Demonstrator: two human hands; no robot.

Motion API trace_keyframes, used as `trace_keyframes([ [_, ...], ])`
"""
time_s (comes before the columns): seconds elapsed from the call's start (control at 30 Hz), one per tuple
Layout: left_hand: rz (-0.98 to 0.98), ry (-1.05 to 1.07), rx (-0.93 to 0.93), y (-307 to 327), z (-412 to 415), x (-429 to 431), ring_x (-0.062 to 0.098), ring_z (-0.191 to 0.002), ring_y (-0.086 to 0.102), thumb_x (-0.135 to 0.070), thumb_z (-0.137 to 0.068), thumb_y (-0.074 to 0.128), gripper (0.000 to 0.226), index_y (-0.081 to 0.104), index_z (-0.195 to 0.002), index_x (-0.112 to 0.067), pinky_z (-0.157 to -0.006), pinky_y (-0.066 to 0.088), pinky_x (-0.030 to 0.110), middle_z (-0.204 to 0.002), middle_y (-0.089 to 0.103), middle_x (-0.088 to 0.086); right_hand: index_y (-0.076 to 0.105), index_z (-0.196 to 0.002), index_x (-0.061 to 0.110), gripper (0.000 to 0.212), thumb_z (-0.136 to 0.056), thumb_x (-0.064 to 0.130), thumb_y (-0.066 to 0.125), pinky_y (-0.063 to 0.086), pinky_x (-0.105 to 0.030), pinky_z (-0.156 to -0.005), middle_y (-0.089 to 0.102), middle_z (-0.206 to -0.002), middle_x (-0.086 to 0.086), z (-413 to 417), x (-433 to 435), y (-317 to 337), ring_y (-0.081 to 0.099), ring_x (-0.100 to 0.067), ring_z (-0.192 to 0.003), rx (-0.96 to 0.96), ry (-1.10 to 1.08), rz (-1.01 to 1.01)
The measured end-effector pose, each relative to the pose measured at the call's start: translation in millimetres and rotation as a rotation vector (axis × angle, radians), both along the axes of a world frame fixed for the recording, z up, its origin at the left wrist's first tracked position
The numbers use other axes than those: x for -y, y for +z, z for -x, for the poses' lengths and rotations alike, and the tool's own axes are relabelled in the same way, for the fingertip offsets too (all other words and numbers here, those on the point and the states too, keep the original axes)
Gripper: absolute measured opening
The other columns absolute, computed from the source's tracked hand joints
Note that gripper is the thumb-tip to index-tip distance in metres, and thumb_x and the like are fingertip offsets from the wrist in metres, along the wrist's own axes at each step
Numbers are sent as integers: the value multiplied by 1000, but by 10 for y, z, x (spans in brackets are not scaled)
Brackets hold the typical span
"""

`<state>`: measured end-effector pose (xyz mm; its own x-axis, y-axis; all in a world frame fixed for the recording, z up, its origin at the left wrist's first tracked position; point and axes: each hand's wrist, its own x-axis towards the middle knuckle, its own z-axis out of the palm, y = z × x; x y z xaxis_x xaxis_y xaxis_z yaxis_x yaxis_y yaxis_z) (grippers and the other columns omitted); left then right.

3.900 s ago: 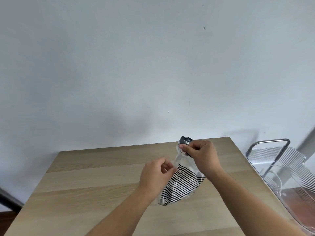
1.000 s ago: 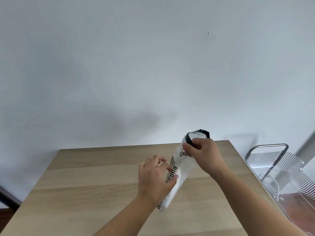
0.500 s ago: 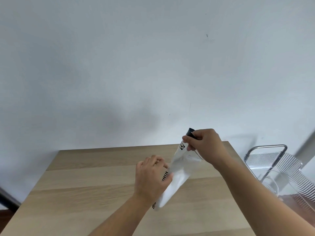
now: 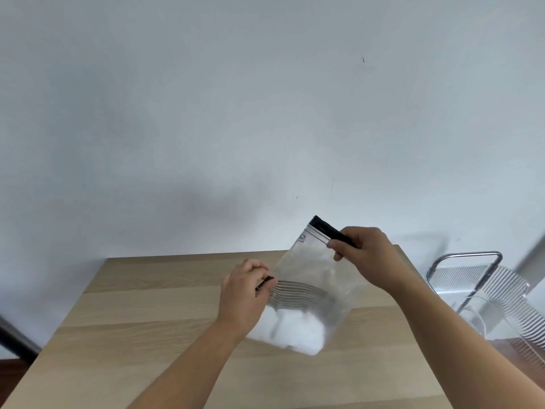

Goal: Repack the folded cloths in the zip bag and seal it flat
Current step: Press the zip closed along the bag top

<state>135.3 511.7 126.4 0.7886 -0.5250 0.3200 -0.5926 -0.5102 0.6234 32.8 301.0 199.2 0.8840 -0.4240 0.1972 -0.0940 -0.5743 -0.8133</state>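
Note:
A clear zip bag with a black zip strip along its top hangs tilted above the wooden table. Inside it, a black-and-white striped cloth lies over a white cloth at the bottom. My right hand grips the black strip at the bag's upper right. My left hand pinches the bag's left edge at the height of the stripes. The bag's flat face is turned toward me and looks blurred from motion.
A clear ribbed plastic chair with a metal frame stands just past the table's right edge. A plain white wall rises behind the table. A dark bar shows at the lower left.
The bag has swung from edge-on to face-on and spread wide. My right hand slid along the black strip to its right part. My left hand shifted to the bag's left edge.

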Motion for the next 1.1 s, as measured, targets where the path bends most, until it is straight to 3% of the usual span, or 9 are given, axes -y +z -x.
trace_keyframes([
  [0.1,13,-84,-107,-27,4,-39,8,-99,55,-24,-85,64,9,69,-89,-17,-90,44,29,-97,56,-15,62,-61,21,27,-83,35,67,26,-6,-33,65,-54,15,-50,-60,113,36,-3,-34,-13,27,42],
  [0.17,65,-116,-202,-11,48,-24,-2,-93,54,-29,-83,66,2,66,-84,-26,-80,41,12,-91,58,-19,64,-62,18,27,-82,34,69,29,-11,-38,66,-52,13,-92,-97,122,39,-7,-40,-28,77,27],
  [0.27,144,-99,-313,-1,105,47,-9,-77,56,-28,-80,70,6,64,-78,-28,-67,39,3,-75,64,-18,64,-59,24,26,-82,34,69,35,-21,-44,67,-53,9,-144,-132,26,42,-11,-44,-78,148,18],
  [0.43,141,-53,-419,-106,79,20,-1,-68,57,-16,-84,67,11,70,-75,-22,-62,42,8,-74,69,-10,64,-64,30,21,-75,46,72,35,-25,-55,55,-49,11,-102,-16,-202,43,-7,-50,-183,207,86],
  [0.53,152,-21,-474,-183,6,-89,-2,-66,59,-12,-87,62,22,70,-71,-24,-62,44,9,-71,70,-11,65,-71,22,27,-72,48,72,35,-27,-63,50,-59,6,-2,131,-312,45,-9,-58,-291,232,173],
  [0.73,194,36,-569,-263,-89,-160,13,-77,64,-1,-93,48,28,64,-85,-21,-68,46,15,-82,71,-4,67,-63,20,19,-80,28,69,30,-15,-46,51,-45,12,22,157,-300,40,-2,-43,-302,183,210],
  [0.87,330,15,-666,-243,-107,-141,15,-78,68,-15,-89,59,8,61,-92,-21,-74,50,25,-85,72,-2,64,-57,29,25,-82,29,68,31,-13,-46,63,-53,10,-46,40,-201,42,-3,-43,-278,236,202],
  [1.0,549,85,-695,-223,-169,-146,6,-61,65,-18,-88,61,7,64,-83,-14,-66,47,18,-69,72,-5,60,-56,27,28,-81,34,68,23,-14,-59,53,-43,12,-46,-2,-247,46,1,-47,-321,232,293],
  [1.1,544,117,-674,-273,-220,-224,6,-57,61,-11,-88,60,12,65,-77,-9,-59,48,12,-65,70,-3,56,-52,24,34,-79,40,70,26,-21,-63,52,-39,20,-22,55,-297,48,3,-48,-311,185,316],
])
